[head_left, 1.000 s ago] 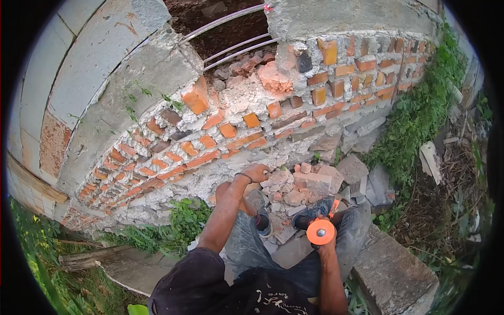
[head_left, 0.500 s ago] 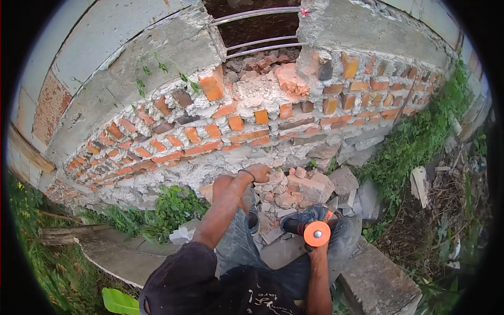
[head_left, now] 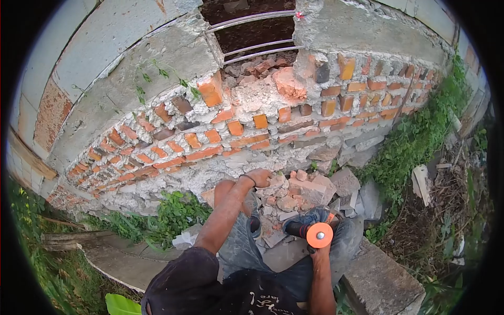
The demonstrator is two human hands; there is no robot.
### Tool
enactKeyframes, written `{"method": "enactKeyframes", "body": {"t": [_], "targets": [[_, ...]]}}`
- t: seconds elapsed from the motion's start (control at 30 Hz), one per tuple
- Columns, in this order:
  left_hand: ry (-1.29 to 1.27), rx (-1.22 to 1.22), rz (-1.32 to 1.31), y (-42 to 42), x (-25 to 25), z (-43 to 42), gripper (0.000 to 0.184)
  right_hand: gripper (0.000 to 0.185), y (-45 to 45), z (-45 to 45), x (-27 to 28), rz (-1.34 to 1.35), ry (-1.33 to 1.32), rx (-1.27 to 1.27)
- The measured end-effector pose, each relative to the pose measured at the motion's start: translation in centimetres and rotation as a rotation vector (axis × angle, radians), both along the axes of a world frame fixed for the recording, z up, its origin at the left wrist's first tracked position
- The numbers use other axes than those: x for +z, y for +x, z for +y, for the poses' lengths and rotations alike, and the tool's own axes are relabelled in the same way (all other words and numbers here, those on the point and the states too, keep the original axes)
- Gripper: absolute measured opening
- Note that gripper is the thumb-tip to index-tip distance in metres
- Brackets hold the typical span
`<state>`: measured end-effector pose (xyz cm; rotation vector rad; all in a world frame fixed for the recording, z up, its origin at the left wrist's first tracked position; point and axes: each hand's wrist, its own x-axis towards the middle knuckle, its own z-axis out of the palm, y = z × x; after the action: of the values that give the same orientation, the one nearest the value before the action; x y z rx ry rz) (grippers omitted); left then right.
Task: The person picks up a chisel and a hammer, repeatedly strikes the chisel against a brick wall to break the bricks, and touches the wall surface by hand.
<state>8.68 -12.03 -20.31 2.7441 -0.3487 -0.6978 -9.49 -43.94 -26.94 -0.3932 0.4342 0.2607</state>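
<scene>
In my right hand [head_left: 321, 251], the fingers are wrapped round a chisel [head_left: 320, 235] with a round orange hand guard and a silver striking end facing up. It is held above my right leg. My left forearm rests by my left knee [head_left: 224, 191]. Beyond it, my left hand [head_left: 260, 178] hangs with curled fingers at the edge of the broken brick rubble [head_left: 302, 191]. Its fingertips point down and are partly hidden, so what they hold, if anything, does not show.
A brick wall [head_left: 247, 140] with crumbling mortar stands in front, with a barred opening [head_left: 257, 31] at the top. Concrete slabs [head_left: 380, 278] lie at the right, and green plants [head_left: 181, 215] grow along the wall's foot. Dry debris [head_left: 420, 210] covers the right side.
The view has shifted slightly. My hands keep nearly the same places, with the chisel still in my right hand.
</scene>
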Motion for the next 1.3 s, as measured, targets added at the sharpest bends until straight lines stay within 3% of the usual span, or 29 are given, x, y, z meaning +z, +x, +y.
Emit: {"method": "enactKeyframes", "body": {"t": [0.37,0.53,0.67,0.73,0.77,0.83,1.3], "targets": [[0.012,0.020,0.040,-0.1,0.5,-0.4,0.042,0.031,0.3,0.5,2.1,0.151,-0.079,-0.045],[-0.011,-0.020,-0.021,0.6,-2.5,0.9,0.041,0.031,0.4,0.7,2.4,0.252,-0.093,-0.063],[0.025,-0.047,0.027,0.9,-2.8,1.1,0.048,0.032,0.1,0.1,1.8,0.189,-0.052,-0.029],[0.028,-0.039,0.057,0.5,-1.6,0.5,0.048,0.025,-0.3,-0.5,1.3,-0.064,0.076,0.089],[0.031,-0.039,0.056,0.5,-1.8,0.6,0.048,0.025,-0.1,-0.3,1.0,-0.065,0.079,0.089],[-0.009,-0.012,0.017,0.6,-3.0,1.1,0.044,0.032,0.3,0.4,1.6,0.199,-0.061,0.000],[0.008,-0.023,0.010,0.8,-3.5,1.2,0.042,0.029,-0.2,0.5,0.0,0.098,-0.093,0.001]]}}
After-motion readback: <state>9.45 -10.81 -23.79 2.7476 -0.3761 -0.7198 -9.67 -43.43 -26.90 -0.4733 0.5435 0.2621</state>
